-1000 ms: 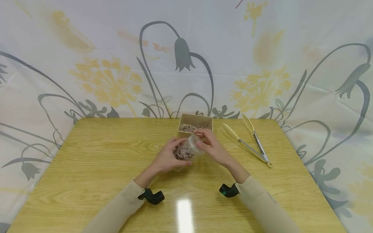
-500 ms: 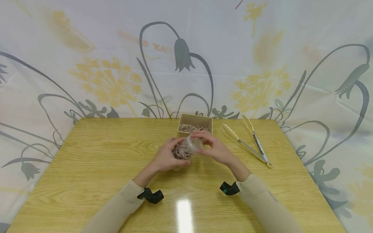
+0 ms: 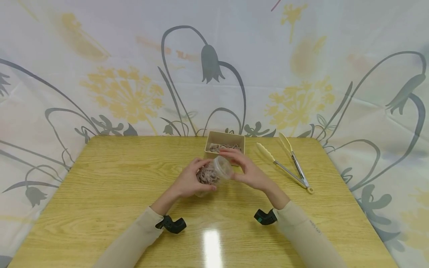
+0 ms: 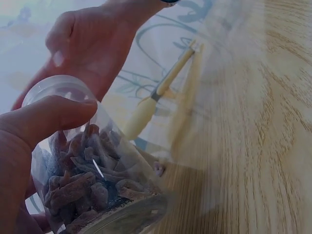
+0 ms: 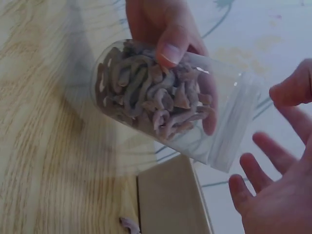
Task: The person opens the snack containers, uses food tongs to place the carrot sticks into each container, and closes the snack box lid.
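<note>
My left hand (image 3: 189,181) grips a clear plastic jar (image 5: 161,95) that is part filled with greyish-brown curled dried strips (image 5: 146,92). The jar tilts on its side above the table, its clear lid (image 5: 236,122) on the end facing right. Spread around that lid end is my right hand (image 5: 282,190), its fingers loosely bent and apart from the lid in the right wrist view. From the left, my thumb (image 4: 68,113) lies across the jar's side in the left wrist view.
Behind the hands stands a beige rectangular box (image 3: 208,143) with similar strips inside. Metal tongs with cream tips (image 3: 291,167) lie spread on the wooden table (image 3: 117,178) at the right. One loose strip (image 5: 129,225) lies beside the box. A patterned cloth (image 3: 134,74) hangs behind.
My right fingers have shifted round the lid and loosened from it. The jar, in my left hand, has moved very slightly left. Box and tongs stay put.
</note>
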A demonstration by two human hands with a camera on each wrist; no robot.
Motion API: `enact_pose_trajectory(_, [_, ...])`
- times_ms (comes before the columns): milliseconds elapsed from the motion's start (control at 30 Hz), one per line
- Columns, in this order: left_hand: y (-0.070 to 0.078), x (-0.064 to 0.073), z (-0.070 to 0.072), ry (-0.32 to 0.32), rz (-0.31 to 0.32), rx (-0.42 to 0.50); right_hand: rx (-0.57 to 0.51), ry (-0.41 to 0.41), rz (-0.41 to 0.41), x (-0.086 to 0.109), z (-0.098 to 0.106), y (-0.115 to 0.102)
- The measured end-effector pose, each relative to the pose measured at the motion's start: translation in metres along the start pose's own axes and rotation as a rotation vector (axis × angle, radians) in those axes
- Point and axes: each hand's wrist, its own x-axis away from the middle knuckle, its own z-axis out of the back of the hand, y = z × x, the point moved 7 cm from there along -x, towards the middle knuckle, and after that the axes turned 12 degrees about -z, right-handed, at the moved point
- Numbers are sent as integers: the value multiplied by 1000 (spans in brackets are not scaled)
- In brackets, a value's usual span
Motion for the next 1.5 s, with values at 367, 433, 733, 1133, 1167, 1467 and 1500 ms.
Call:
enact_pose_trajectory(367, [2,1,-2,-20,-13,-25,11,-71,-45,1,-4,7])
enact_pose_trajectory(433, [2,1,-3,-11,-14,-44,49,-18,-97,0,-2,11])
enact_pose_trajectory(733, [7,-1,-4,45,-33,-202,206,191,-337,-5,1,24])
enact_pose_trajectory(1133, [6,0,2,26,-18,-47,88,33,-141,-3,-2,13])
enact_pose_trajectory(1167, [6,0,2,22,-20,-47,78,34,-147,-3,-1,13])
enact_pose_trajectory(1467, [3,3,-2,20,23,-50,83,153,-270,-5,0,22])
enact_pose_trajectory(1500, [3,3,-2,21,27,-50,75,157,-269,-5,0,23])
